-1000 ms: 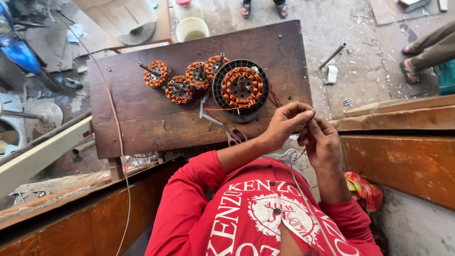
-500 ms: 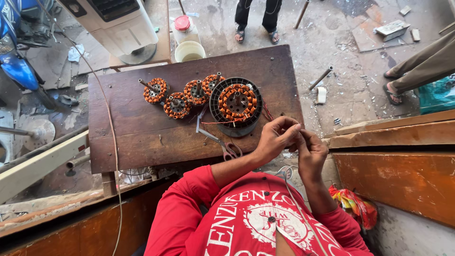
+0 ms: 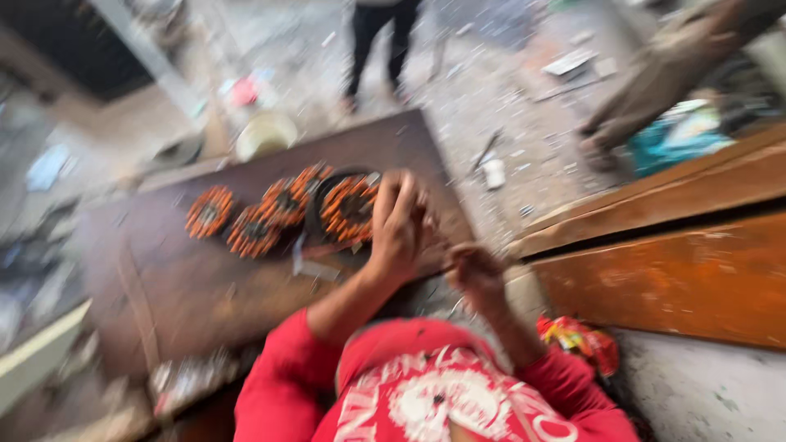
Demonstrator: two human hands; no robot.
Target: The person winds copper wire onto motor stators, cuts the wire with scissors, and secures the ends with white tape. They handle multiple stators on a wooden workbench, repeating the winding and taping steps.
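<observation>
Plainly blurred as the view is, the left hand [image 3: 401, 221] shows curled over the near edge of the dark wooden board [image 3: 188, 286], its fingers bent inward as if pinching something fine; what it pinches cannot be made out. The right hand [image 3: 476, 274] sits just off the board's near right corner, closed in a loose fist, apart from the left hand but near it; whether it grips a wire or a tool I cannot tell.

On the board, touching or just behind the left hand's fingers, lies the large copper-wound coil [image 3: 348, 209] in its dark round housing. Further along the board from it, three smaller wound coils [image 3: 250, 221] lie in a close cluster, some touching each other. A thin pale strip, perhaps a metal tool [image 3: 311, 263], lies on the board just nearer than the large coil.

Judging by the pinched fingers beside the coil, the step in hand looks like working a fine strand at the winding's edge, which calls for steady tension between the two hands.

Beyond the board's far edge stands a pale bucket [image 3: 266, 135] on the littered floor, and a standing person's legs [image 3: 381, 49] are farther off. An orange wooden bench [image 3: 671, 270] runs beside the board's right end.
</observation>
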